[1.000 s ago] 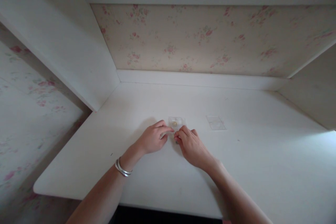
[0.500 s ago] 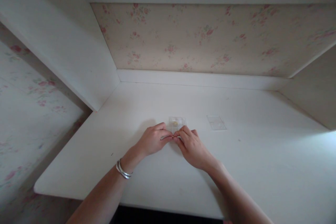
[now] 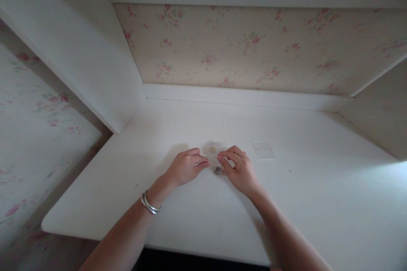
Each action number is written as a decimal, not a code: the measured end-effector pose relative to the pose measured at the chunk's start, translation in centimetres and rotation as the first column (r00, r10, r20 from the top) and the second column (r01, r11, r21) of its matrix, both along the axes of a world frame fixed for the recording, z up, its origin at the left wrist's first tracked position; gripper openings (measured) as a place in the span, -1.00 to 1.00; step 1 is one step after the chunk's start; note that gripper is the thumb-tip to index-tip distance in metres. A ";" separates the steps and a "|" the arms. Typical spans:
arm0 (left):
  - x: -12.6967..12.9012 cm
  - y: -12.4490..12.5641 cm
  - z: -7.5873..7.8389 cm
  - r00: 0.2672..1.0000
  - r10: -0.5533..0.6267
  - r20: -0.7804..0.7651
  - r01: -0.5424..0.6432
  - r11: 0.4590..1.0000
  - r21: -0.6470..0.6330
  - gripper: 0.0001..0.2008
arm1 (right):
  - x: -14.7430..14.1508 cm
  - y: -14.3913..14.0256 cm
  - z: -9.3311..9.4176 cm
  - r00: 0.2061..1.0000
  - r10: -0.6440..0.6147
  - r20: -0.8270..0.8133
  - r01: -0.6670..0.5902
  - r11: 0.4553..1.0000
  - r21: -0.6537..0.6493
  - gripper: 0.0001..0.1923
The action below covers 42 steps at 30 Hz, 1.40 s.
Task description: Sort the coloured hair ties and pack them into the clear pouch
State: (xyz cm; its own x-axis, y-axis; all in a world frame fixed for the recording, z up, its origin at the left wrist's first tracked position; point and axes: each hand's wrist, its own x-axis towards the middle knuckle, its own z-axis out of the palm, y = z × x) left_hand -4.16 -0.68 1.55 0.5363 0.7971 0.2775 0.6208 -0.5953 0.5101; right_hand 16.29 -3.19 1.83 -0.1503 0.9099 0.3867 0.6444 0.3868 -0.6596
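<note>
Two bare hands work close together over a wide white table with a smooth top [image 3: 203, 216]. The left hand [image 3: 185, 167] has its thumb and pointing finger brought near each other, with the tips by the near left corner of a small clear plastic box [image 3: 218, 145]. I cannot tell if it pinches some tiny thing. The right hand [image 3: 241, 172] is bent, and its thumb and pointing finger come together at the near right part of the box. I cannot tell if there is something between those tips either.

The box lies flat, just past the fingertips, in the middle of the table from left to right. A tiny gold-coloured thing [image 3: 213, 150] shows in the box, too small to make out well. On the near side of the box sits a small round dark grey thing with a silver rim [image 3: 217, 170]. It is between the two hands, just beside the right thumb. Any writing on it or on the box is too small to read.

To the right, well apart from the hands, lies a thin flat square of clear plastic [image 3: 263, 149]. A shiny silver bangle [image 3: 150, 204] goes around the left wrist. At the far side, cream wallpaper with pink flowers [image 3: 208, 60] covers the wall.
</note>
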 end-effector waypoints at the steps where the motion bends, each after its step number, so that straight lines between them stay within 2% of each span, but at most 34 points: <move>1: 0.0 0.0 0.0 1.000 -0.005 0.004 0.005 1.000 -0.003 -0.77 | 0.2 0.3 -0.3 0.999 -0.021 -0.032 0.020 0.999 -0.033 -0.77; 4: 0.1 0.0 0.1 1.000 -0.006 0.013 0.006 1.000 -0.009 -0.78 | 0.7 1.5 -1.1 0.993 -0.065 -0.097 0.054 0.993 -0.105 -0.74; 9: 0.2 0.1 -0.1 0.999 0.045 0.031 -0.045 0.999 0.008 -0.77 | 0.7 3.4 -2.1 0.987 -0.130 -0.092 0.129 0.992 -0.014 -0.78; 11: 0.2 0.1 -0.2 0.996 0.071 0.047 -0.072 0.997 0.017 -0.78 | 0.3 3.8 -2.2 0.988 -0.138 -0.072 0.137 0.990 -0.022 -0.79; 15: 0.2 0.4 -0.5 0.986 0.136 0.093 -0.138 0.990 0.009 -0.77 | 0.0 4.1 -2.2 0.988 -0.154 -0.023 0.152 0.985 -0.082 -0.78; 20: 0.4 0.7 -0.4 0.970 0.183 0.162 -0.183 0.983 -0.019 -0.77 | 1.1 3.2 -1.6 0.980 -0.183 -0.075 0.182 0.983 -0.018 -0.73; 22: 0.6 0.7 -0.2 0.965 0.193 0.178 -0.191 0.981 -0.029 -0.77 | 1.7 2.7 -1.2 0.984 -0.154 -0.084 0.153 0.988 -0.019 -0.71; 26: 1.2 0.8 0.2 0.957 0.222 0.187 -0.222 0.975 -0.023 -0.72 | 2.4 1.9 -0.4 0.998 -0.015 -0.060 0.012 0.999 -0.042 -0.74; 31: 2.1 1.9 0.4 0.949 0.276 0.150 -0.282 0.959 0.015 -0.69 | 2.5 1.4 -0.1 0.996 0.092 0.010 -0.092 0.996 -0.024 -0.78; 38: 3.7 3.4 -0.1 0.956 0.295 -0.005 -0.294 0.955 0.047 -0.74 | 2.8 0.8 0.4 0.939 0.233 0.255 -0.240 0.971 -0.003 -0.87; 42: 4.0 3.5 -0.5 0.964 0.267 -0.005 -0.266 0.963 0.028 -0.78 | 2.7 0.5 0.8 0.898 0.271 0.346 -0.279 0.960 -0.029 -0.90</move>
